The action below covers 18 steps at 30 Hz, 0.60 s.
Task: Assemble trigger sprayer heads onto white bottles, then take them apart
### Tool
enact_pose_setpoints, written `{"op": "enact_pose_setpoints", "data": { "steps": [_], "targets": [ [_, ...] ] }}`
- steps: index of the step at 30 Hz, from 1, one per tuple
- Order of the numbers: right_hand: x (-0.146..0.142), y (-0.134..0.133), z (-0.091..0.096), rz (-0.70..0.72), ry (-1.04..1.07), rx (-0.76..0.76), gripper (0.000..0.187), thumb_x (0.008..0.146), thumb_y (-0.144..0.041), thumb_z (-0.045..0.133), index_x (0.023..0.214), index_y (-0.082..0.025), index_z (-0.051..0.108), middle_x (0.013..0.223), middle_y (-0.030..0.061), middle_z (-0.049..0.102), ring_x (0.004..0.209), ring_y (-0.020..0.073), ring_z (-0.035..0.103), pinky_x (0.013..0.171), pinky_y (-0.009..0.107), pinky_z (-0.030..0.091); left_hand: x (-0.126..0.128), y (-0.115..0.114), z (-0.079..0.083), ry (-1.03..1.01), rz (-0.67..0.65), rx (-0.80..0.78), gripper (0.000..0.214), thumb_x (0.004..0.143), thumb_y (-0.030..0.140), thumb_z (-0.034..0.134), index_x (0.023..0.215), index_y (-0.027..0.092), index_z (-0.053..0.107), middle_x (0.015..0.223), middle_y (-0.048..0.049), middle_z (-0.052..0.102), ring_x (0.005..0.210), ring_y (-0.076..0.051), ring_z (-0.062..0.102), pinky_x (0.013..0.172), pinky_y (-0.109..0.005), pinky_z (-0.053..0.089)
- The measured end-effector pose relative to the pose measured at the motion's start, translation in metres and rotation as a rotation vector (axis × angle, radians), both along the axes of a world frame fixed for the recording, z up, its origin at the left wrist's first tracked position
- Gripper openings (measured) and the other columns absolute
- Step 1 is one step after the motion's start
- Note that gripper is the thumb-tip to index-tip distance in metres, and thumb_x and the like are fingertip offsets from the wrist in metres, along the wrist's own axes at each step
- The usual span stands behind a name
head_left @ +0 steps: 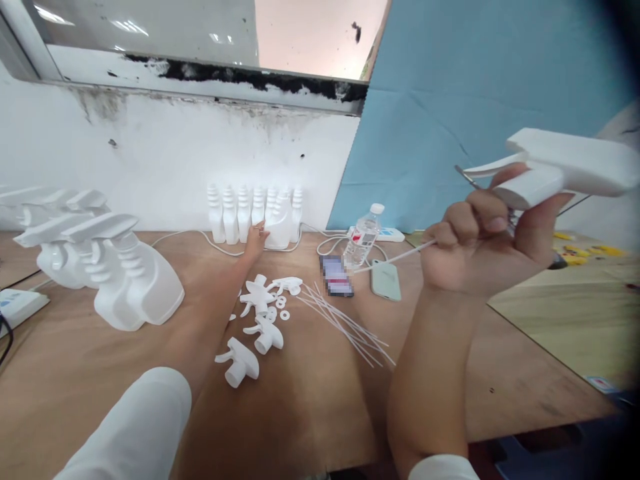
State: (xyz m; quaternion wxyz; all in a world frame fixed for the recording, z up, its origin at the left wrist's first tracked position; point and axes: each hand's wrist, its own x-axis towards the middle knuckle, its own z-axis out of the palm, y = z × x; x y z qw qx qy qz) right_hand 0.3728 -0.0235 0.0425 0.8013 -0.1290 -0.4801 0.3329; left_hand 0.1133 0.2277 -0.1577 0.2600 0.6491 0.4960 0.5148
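My right hand (480, 243) is raised at the right, closed round the neck of a white trigger sprayer head (555, 170) with a thin white dip tube (395, 259) sticking out to the left. My left hand (256, 241) is stretched far across the brown table (100, 387) and touches a white bottle (280, 223) in the row of empty white spray bottles (240, 213) by the wall. Whether its fingers grip the bottle I cannot make out.
Loose sprayer heads (250, 347), small white rings (283, 308) and several thin tubes (345, 323) lie mid-table. Assembled spray bottles (115, 273) stand at the left. A water bottle (363, 240), a phone (385, 280), a power strip (385, 235) and a blue sheet (475, 100) are behind.
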Motion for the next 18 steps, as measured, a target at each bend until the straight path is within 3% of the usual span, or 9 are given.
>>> {"op": "enact_pose_setpoints", "data": {
  "steps": [7, 13, 18],
  "targets": [
    [-0.009, -0.002, -0.001, -0.026, -0.035, -0.02, 0.023, 0.088, -0.04, 0.06, 0.076, -0.02, 0.063, 0.058, -0.0073, 0.016, 0.045, 0.0075, 0.009, 0.037, 0.022, 0.01, 0.023, -0.003, 0.002, 0.012, -0.01, -0.035, 0.038, 0.085, 0.013, 0.054, 0.124, 0.012, 0.055, 0.11, -0.0121, 0.053, 0.1, -0.022, 0.054, 0.099, -0.036, 0.039],
    [-0.015, 0.001, -0.001, 0.085, -0.015, -0.093, 0.019, 0.079, -0.034, 0.069, 0.082, -0.016, 0.064, 0.061, -0.0055, 0.025, 0.05, 0.0071, 0.025, 0.041, 0.018, 0.027, 0.017, -0.016, 0.002, -0.043, 0.048, -0.097, 0.047, 0.08, 0.01, 0.058, 0.126, 0.01, 0.047, 0.111, -0.013, 0.056, 0.092, -0.021, 0.056, 0.091, -0.037, 0.043],
    [-0.016, 0.012, -0.009, 0.184, -0.305, -0.428, 0.038, 0.076, -0.045, 0.07, 0.096, -0.012, 0.064, 0.061, -0.0072, 0.018, 0.047, 0.0068, 0.015, 0.035, 0.02, 0.012, 0.003, -0.047, 0.023, -0.138, 0.056, -0.08, 0.037, 0.083, 0.013, 0.053, 0.119, 0.016, 0.048, 0.116, -0.0112, 0.055, 0.091, -0.017, 0.058, 0.082, -0.032, 0.048]
  ]
}}
